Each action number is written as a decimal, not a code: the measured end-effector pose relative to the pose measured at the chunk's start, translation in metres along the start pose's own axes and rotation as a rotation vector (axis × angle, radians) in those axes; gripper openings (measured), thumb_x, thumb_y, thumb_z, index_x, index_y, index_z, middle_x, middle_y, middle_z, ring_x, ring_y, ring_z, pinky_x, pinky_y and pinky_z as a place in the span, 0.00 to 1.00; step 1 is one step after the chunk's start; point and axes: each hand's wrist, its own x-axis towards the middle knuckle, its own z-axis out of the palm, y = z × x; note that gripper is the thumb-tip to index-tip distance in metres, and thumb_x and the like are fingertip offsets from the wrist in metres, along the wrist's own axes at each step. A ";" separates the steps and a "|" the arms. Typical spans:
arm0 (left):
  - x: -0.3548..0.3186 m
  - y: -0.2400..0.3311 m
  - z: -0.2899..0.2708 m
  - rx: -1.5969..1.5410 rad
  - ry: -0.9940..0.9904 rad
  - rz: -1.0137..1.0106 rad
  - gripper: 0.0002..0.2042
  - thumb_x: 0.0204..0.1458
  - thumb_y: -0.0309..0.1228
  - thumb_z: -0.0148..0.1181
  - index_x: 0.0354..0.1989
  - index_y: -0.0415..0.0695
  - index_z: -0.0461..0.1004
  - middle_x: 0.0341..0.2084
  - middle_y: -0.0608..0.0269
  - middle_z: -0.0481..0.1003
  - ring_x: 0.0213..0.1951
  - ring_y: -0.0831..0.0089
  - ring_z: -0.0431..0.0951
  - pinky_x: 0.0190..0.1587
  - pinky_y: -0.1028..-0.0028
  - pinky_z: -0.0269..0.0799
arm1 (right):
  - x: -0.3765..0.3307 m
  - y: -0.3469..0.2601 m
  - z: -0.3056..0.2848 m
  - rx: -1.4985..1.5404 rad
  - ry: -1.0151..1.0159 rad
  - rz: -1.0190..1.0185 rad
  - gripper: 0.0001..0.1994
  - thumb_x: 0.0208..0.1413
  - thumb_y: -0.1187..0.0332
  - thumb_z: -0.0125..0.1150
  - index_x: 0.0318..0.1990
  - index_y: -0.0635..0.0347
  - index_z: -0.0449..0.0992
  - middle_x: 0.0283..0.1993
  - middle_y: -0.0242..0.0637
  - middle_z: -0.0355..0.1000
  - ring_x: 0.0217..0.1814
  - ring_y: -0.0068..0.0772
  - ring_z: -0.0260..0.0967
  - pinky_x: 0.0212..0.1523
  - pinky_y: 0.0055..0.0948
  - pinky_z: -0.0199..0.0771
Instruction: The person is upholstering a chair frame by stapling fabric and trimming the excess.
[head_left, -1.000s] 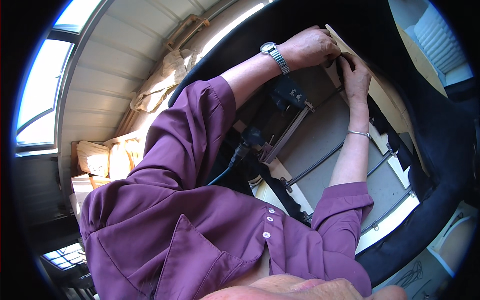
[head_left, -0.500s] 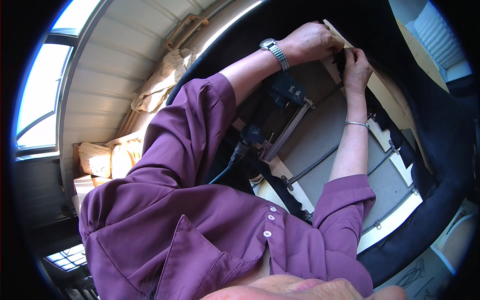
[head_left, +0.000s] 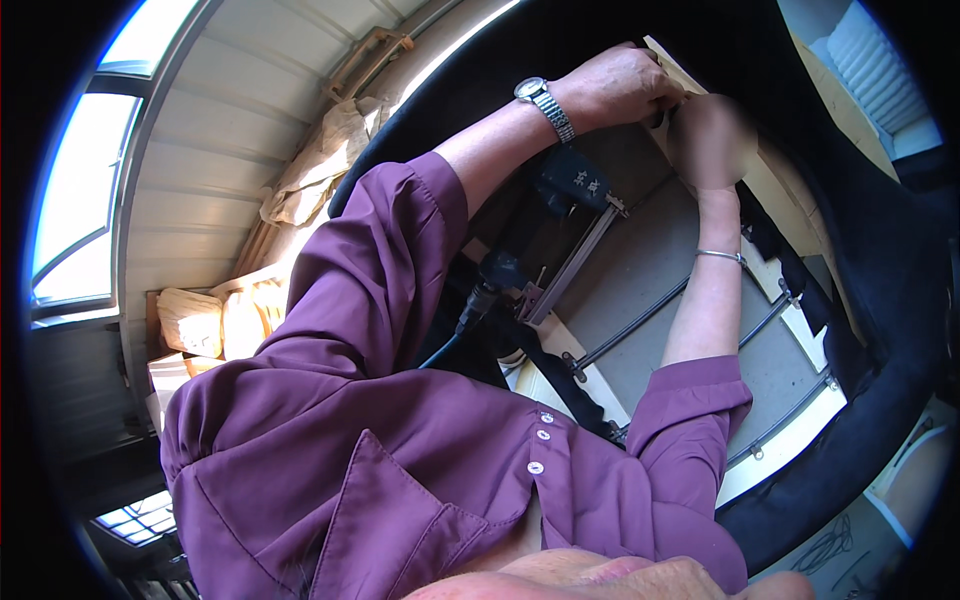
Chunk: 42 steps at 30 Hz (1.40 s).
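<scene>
Overhead, the left hand (head_left: pixel 615 85) and the right hand (head_left: pixel 708 135) meet at a tan strip (head_left: pixel 672 62) of card or board that runs along the inner edge of a wide black padded rim (head_left: pixel 900 290). The left hand's grip is closed on the end of the strip, fingers curled tight over it. The right hand is blurred; it sits just beside the left and touches the strip's edge, but whether its grip is pinched shut or loose I cannot tell.

1 dark box-shaped part (head_left: pixel 572 183) sits just under the left wrist and carries 1 small label of pale characters on its face. 1 metal bar (head_left: pixel 575 262) slants down from it to a black connector with a dark cable (head_left: pixel 470 312).

On the grey panel (head_left: pixel 650 270) behind the arms lie 3 thin dark rods (head_left: pixel 640 325), roughly parallel, each ending in small brackets. Cream-coloured padding (head_left: pixel 795 455) borders the panel at its lower edge.

The person wears 1 metal wristwatch (head_left: pixel 543 103) on the left wrist, 1 thin bracelet (head_left: pixel 722 257) on the right, and a purple shirt (head_left: pixel 400 440) with 3 white buttons showing.

At the far left, several tan sacks or cushions (head_left: pixel 215 320) are piled against a ribbed pale wall (head_left: pixel 230 120), with 1 more crumpled tan wrapping (head_left: pixel 320 170) higher up near a wooden frame (head_left: pixel 372 55).
</scene>
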 end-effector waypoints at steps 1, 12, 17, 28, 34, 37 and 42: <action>-0.001 -0.001 0.001 0.000 -0.001 -0.001 0.06 0.52 0.23 0.67 0.38 0.44 0.83 0.31 0.58 0.82 0.38 0.65 0.83 0.46 0.68 0.81 | 0.002 0.000 -0.002 -0.006 -0.043 0.063 0.12 0.61 0.60 0.64 0.44 0.58 0.84 0.43 0.47 0.77 0.46 0.50 0.77 0.48 0.39 0.75; 0.001 -0.005 0.002 -0.040 0.066 0.039 0.04 0.47 0.25 0.66 0.32 0.46 0.82 0.26 0.59 0.81 0.34 0.63 0.83 0.41 0.66 0.80 | -0.011 -0.002 -0.001 0.116 0.094 0.064 0.08 0.56 0.65 0.70 0.40 0.57 0.85 0.39 0.39 0.76 0.40 0.40 0.78 0.43 0.33 0.77; -0.002 -0.004 -0.003 -0.053 0.025 0.032 0.04 0.47 0.24 0.66 0.32 0.46 0.82 0.26 0.59 0.81 0.33 0.62 0.83 0.40 0.66 0.80 | -0.019 -0.011 -0.002 0.218 0.095 -0.045 0.11 0.51 0.70 0.72 0.44 0.56 0.84 0.41 0.36 0.76 0.42 0.37 0.77 0.45 0.32 0.77; -0.002 0.000 -0.009 -0.091 0.018 0.019 0.06 0.50 0.24 0.66 0.36 0.46 0.82 0.28 0.57 0.82 0.33 0.61 0.84 0.38 0.66 0.81 | -0.030 -0.012 -0.006 0.110 0.127 -0.150 0.09 0.50 0.72 0.72 0.39 0.57 0.81 0.41 0.37 0.76 0.47 0.42 0.75 0.47 0.36 0.76; -0.001 0.003 -0.009 -0.038 0.046 -0.003 0.08 0.50 0.25 0.67 0.40 0.46 0.82 0.32 0.58 0.83 0.36 0.62 0.85 0.41 0.67 0.81 | -0.031 -0.020 -0.006 -0.067 0.181 -0.230 0.04 0.53 0.75 0.68 0.35 0.61 0.79 0.39 0.38 0.76 0.44 0.41 0.76 0.46 0.36 0.76; -0.004 0.003 -0.009 -0.245 0.067 -0.095 0.10 0.51 0.26 0.69 0.42 0.46 0.81 0.33 0.57 0.83 0.38 0.61 0.85 0.43 0.68 0.81 | -0.028 -0.023 -0.014 0.395 -0.020 0.173 0.04 0.54 0.74 0.66 0.37 0.59 0.78 0.39 0.37 0.75 0.44 0.43 0.73 0.45 0.37 0.75; -0.001 0.006 -0.007 -0.028 -0.068 -0.057 0.10 0.52 0.26 0.68 0.43 0.44 0.82 0.35 0.56 0.84 0.38 0.63 0.86 0.44 0.69 0.81 | -0.031 -0.016 -0.009 0.034 0.033 -0.202 0.09 0.53 0.66 0.69 0.39 0.58 0.78 0.41 0.37 0.75 0.47 0.44 0.71 0.50 0.39 0.73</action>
